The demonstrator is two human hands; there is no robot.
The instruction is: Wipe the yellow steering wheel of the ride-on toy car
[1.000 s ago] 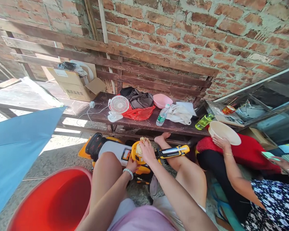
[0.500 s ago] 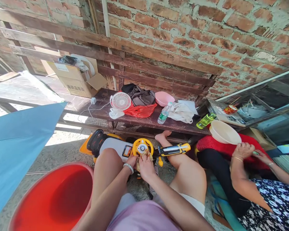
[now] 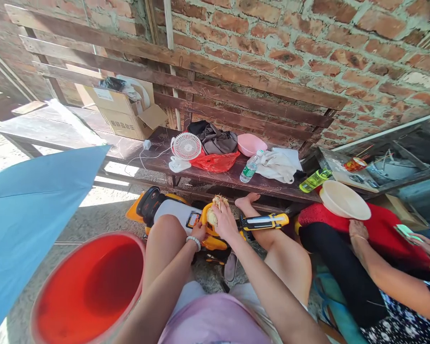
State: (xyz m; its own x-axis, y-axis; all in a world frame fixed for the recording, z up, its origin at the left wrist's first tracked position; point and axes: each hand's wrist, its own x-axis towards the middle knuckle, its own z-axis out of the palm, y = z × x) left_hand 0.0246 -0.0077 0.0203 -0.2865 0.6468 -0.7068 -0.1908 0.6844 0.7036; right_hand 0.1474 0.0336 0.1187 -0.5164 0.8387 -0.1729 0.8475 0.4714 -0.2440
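Bright daylight enters from the left; fisheye distortion curves the brick wall (image 3: 279,52).

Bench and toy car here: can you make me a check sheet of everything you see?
surface: dark wooden bench, scratched on top.
things at hand: pale lumpy food; yellow ride-on toy car.
hands: right hand grips the food; left hand, with a white bead bracelet, rests against the toy car.
clutter: white desk fan, red plastic bag, pink bowl, water bottle, white cloth.
cables: thin white cable from a white plug towards the fan.
surroundings: brick wall, cardboard box, red bucket, blue umbrella, seated person beside a cream bowl.
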